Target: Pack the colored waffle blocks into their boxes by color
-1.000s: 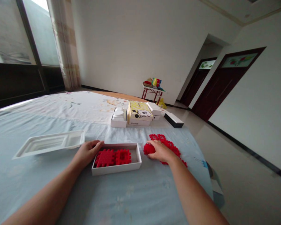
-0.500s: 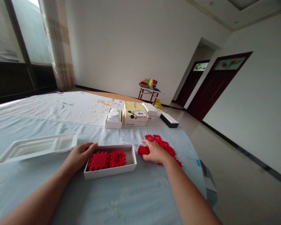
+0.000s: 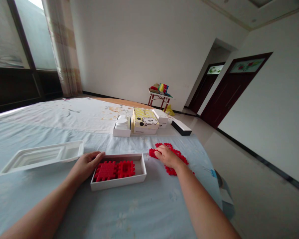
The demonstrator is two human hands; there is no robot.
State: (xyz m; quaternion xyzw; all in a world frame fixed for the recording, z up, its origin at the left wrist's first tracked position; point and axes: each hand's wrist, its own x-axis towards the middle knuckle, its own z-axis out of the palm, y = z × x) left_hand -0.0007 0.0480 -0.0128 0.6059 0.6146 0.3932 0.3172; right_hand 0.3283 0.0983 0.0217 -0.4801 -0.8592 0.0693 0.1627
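Note:
A white box [image 3: 118, 184] stands on the table with red interlocking toy pieces [image 3: 106, 171] lying in its left and middle parts. My left hand [image 3: 89, 162] grips the box at its back left corner, thumb along the rim. To the right of the box, my right hand [image 3: 168, 156] is closed on a red interlocking piece [image 3: 153, 153], which sticks out on the left of the fingers. Beneath and beside this hand, more red pieces [image 3: 180, 156] lie loose on the cloth, partly hidden by the hand and wrist.
A white plastic tray [image 3: 40, 158] lies at the left. Farther back stand a small white box with white round things [image 3: 122, 124], a yellow cartoon box [image 3: 146, 121], a white box [image 3: 160, 118] and a black-and-white box [image 3: 181, 127]. The table's curved edge [image 3: 211, 159] runs along the right.
My right hand has moved slightly away from me over the loose red pieces, the red piece shifting with it. My left hand stays at the box corner; the view has shifted a little.

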